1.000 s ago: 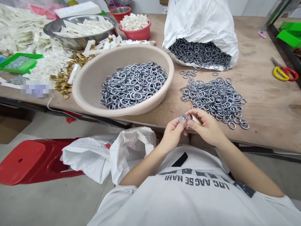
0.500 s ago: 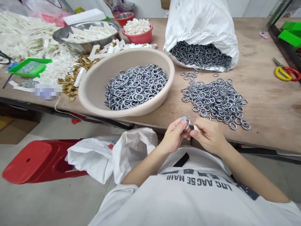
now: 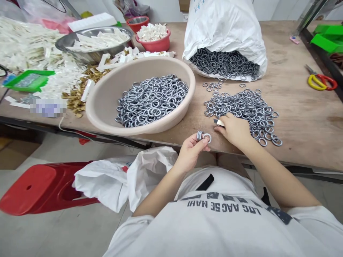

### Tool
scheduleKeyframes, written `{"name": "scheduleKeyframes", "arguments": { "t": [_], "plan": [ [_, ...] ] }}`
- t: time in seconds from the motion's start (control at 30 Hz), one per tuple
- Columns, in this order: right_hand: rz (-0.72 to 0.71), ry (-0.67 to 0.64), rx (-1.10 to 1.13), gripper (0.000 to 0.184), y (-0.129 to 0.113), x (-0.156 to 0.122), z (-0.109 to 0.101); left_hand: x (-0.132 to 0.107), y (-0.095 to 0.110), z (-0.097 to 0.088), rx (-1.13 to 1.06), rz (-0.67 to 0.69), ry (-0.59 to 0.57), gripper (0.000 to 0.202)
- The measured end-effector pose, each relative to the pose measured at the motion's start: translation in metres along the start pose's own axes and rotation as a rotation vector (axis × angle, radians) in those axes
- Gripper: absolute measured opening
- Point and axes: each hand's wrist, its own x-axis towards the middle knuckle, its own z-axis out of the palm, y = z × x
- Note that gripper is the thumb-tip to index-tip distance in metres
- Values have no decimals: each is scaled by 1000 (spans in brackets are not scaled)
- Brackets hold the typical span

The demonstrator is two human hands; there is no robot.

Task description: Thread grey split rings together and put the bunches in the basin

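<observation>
Several grey metal rings are pinched in my left hand, just off the table's front edge; one ring lies flat-on at the thumb tip, the others are stacked beside it. My right hand is closed around a small tool with a pale handle and dark flat tip, its kind unclear. That hand rests at the near left side of a loose pile of rings on the table, covering part of it. Its fingertips are partly hidden, so whether they touch a ring cannot be seen.
Left of the pile stands a beige basin of rings. A white sack behind spills more rings. Scissors lie at right. Farther left are a steel bowl, red bowls and white strips. A red stool and white bag sit below.
My right hand has moved away from my left hand, forward to the ring pile, with the small tool still in it. My left hand has shifted slightly left, keeping its rings.
</observation>
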Motion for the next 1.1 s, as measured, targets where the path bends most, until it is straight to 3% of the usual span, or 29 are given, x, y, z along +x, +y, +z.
{"name": "scheduleKeyframes", "arguments": {
  "t": [0.1, 0.17, 0.27, 0.33, 0.43, 0.5, 0.6, 0.73, 0.83, 0.93, 1.0, 1.1],
  "plan": [
    [-4, -54, -22, 26, -3, 10, 1, 5, 0, -6, -93, -42, 97, 26],
    [1, -32, 110, 23, -4, 8, -1, 6, 0, -9, -139, -79, 137, 29],
    [-14, -39, 628, 25, -5, -7, -6, 9, 0, -7, -175, -123, 152, 34],
    [0, -122, 1033, 32, -9, -21, -8, 12, -2, -3, -172, -126, 137, 35],
    [40, -228, 1326, 36, -17, -39, -9, 13, -6, 4, -124, -108, 84, 37],
    [14, -209, 1282, 33, -18, -44, -12, 11, -7, 6, -57, -98, 34, 36],
    [-101, -110, 1001, 27, -15, -46, -20, 6, -5, 4, 24, -119, -94, 33],
    [-261, -37, 750, 15, -14, -46, -29, 0, 3, -1, -15, -203, -238, 31],
    [-223, -54, 935, 13, -18, -47, -24, -1, 4, -1, -56, -178, -218, 28],
    [-59, -102, 1106, 17, -20, -50, -16, -1, 1, -1, -22, -65, -197, 21],
    [13, -19, 1022, 20, -19, -54, -14, -1, 0, -1, 23, 7, -178, 17],
    [-68, 67, 790, 27, -18, -63, -19, -1, 0, -1, 64, 77, -148, 15]
  ]
}}
